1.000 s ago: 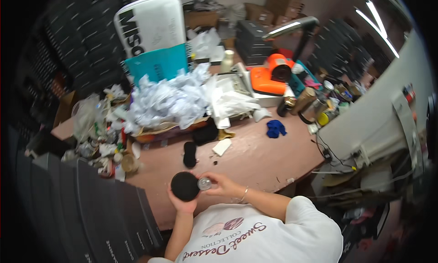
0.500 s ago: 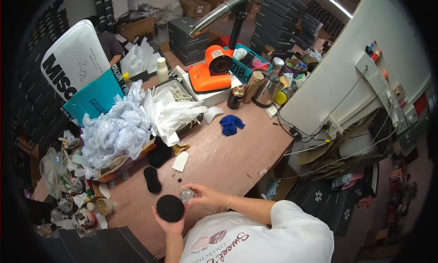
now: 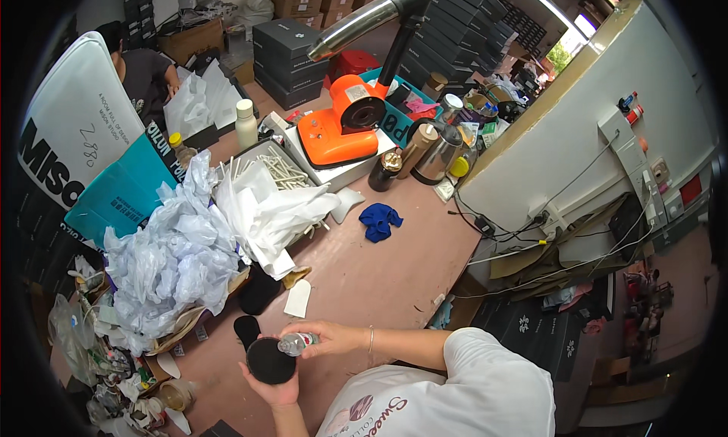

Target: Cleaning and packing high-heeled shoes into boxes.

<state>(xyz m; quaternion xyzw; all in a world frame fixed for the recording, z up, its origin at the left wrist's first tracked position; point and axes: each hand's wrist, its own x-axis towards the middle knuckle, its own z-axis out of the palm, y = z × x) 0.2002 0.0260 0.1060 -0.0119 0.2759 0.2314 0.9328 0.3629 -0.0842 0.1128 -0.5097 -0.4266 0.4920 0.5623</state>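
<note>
My left hand holds a round black pad from below, close to my chest. My right hand grips a small clear bottle lying sideways, its tip touching the pad's upper right edge. Both hands hover over the near part of the brown table. A black sock-like piece lies on the table just above and left of the pad, and a small white card sits beyond it.
A heap of crumpled white plastic bags fills the left of the table. An orange machine with a curved grey arm stands at the back, beside metal flasks. A blue cloth lies mid-table. Another person sits far left.
The view has swung, shifting the table's contents leftward and downward in the picture. My hands keep the pad and bottle together; the bottle now lies flatter against the pad.
</note>
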